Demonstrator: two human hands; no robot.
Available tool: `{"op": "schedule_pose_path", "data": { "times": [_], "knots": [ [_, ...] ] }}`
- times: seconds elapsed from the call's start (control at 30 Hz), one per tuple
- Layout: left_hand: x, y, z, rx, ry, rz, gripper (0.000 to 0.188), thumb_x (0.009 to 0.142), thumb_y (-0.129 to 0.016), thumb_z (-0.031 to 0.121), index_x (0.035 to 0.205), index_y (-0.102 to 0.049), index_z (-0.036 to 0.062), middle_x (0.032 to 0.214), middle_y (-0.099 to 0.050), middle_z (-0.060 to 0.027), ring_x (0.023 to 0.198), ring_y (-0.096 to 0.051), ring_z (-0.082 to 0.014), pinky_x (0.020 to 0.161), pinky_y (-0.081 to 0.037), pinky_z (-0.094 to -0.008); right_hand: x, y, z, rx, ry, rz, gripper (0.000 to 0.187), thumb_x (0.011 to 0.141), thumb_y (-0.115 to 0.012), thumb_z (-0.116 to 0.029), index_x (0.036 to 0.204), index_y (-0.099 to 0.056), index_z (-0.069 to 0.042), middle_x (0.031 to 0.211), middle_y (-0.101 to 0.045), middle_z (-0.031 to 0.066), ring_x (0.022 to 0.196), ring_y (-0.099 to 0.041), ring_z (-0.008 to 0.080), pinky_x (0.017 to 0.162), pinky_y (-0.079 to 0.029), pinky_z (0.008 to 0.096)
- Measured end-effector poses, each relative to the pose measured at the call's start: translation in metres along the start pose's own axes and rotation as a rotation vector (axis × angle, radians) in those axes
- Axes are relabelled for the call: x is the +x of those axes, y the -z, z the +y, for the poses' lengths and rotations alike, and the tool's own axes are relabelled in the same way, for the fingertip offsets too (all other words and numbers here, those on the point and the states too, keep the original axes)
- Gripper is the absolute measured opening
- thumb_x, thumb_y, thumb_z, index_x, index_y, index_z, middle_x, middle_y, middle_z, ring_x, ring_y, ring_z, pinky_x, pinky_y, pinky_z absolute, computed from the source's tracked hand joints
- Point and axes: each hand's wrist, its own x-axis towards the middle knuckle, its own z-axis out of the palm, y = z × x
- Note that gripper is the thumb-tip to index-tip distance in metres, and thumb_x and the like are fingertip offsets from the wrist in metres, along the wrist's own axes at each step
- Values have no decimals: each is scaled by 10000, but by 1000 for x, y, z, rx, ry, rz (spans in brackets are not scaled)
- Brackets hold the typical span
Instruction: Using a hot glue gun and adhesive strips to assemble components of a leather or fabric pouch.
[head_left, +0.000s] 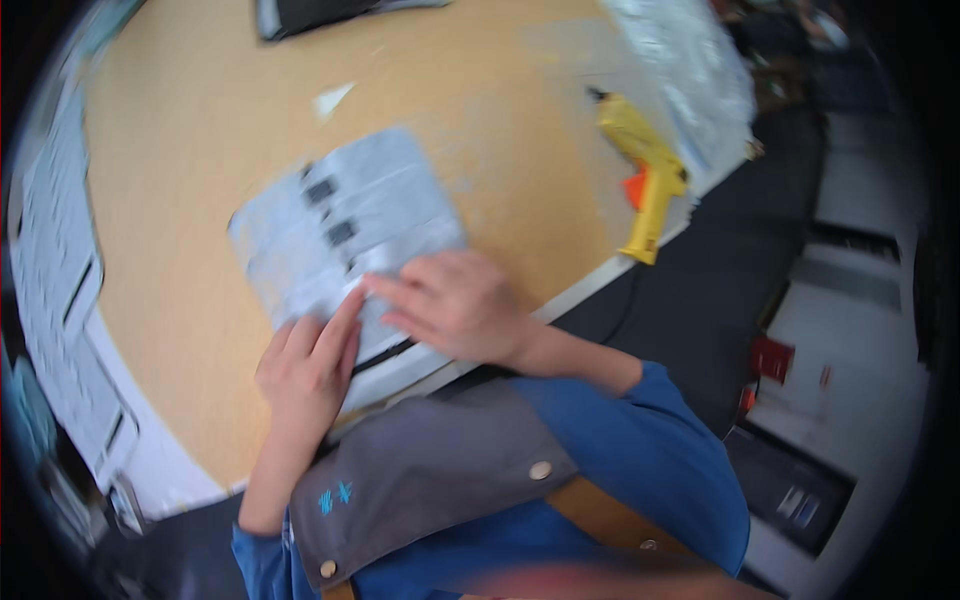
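Note:
A flat, light grey sheet-like piece lies on the table before me, with creases across it and a row of small black rectangles down its middle. Both hands are over its near half, and their index fingertips meet close to the lower end of that row. My left hand has its fingers curled in, the index reaching forward. From the right comes my right hand, index and thumb brought toward the same spot. Anything small between the fingertips is blurred. A black strip runs along the piece's near edge.
A yellow glue gun with an orange trigger lies at the table's right edge beside clear plastic film. A white scrap lies beyond the grey piece. Grey cut pieces line the left edge. A dark item is at the far edge.

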Motion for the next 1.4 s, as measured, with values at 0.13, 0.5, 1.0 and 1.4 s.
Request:
{"op": "schedule_pose_path", "data": {
  "times": [0.13, 0.5, 1.0, 1.4],
  "knots": [
    [-3, 4, 2, -7, -17, 7, 428, 781, -761, 120, 1196, -711, 211, 634, -425, -15, 559, -475, -186, 506, -403, -327, -3, 0, 1, 50, 52, 49, 381, 804, -739, -264, 1175, -694, -189, 844, -545, -15, 729, -573, 172, 645, -471, 321],
    [-9, 7, 3, -227, 87, 42, 581, 752, -812, 160, 1293, -616, 80, 688, -531, -33, 592, -507, -191, 541, -423, -316, -17, 46, 26, 189, -215, 284, 300, 885, -697, -191, 1163, -629, -101, 978, -647, 99, 905, -643, 310, 766, -529, 427],
    [-22, 3, -13, -828, 399, 261, 295, 1034, -452, 125, 1220, -602, -46, 789, -538, 14, 659, -437, -63, 617, -361, -205, -94, 142, 128, -164, -1215, 221, 603, 763, -793, -368, 1132, -556, 47, 1016, -663, 193, 896, -651, 361, 819, -531, 394],
    [-24, 19, -14, -598, 267, 187, 155, 974, -546, 103, 971, -656, -7, 751, -585, -57, 623, -514, -149, 586, -401, -276, -94, 123, 109, 642, -995, 729, 468, 842, -717, -45, 1228, -454, -12, 890, -598, 62, 659, -612, 124, 583, -510, 264]
  ]
}}
